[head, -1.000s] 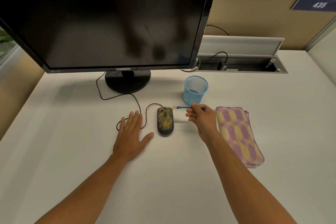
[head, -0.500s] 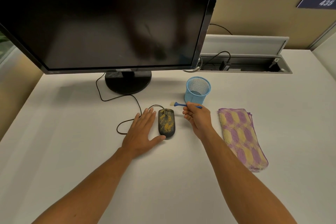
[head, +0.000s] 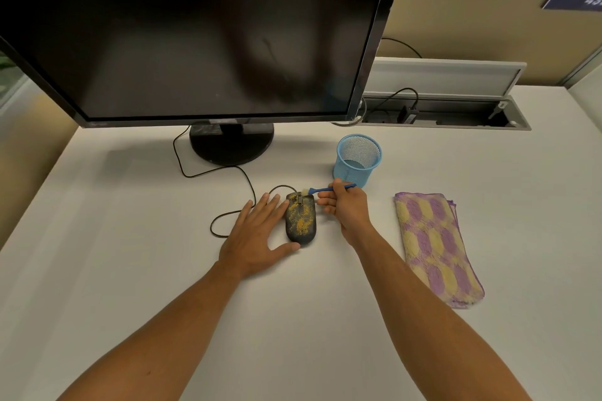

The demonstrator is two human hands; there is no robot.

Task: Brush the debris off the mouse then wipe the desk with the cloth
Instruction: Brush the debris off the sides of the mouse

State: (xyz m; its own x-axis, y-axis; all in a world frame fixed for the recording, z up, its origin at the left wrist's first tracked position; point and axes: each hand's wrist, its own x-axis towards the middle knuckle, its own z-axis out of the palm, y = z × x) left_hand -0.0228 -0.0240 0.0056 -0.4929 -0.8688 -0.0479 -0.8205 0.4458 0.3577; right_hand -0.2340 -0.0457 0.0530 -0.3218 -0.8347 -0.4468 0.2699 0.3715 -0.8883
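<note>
One mouse [head: 300, 219] | one brush [head: 329, 189], right hand [head: 346, 206] | one cloth [head: 436, 244]

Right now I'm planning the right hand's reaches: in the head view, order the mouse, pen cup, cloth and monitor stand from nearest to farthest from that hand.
From the right hand:
1. Mouse, just left of it.
2. Pen cup, just behind it.
3. Cloth, off to the right.
4. Monitor stand, back left.

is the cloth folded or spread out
Folded. The cloth lies as a narrow strip on the desk, with stacked layer edges showing at its far right corner. Neither hand touches it.
</note>
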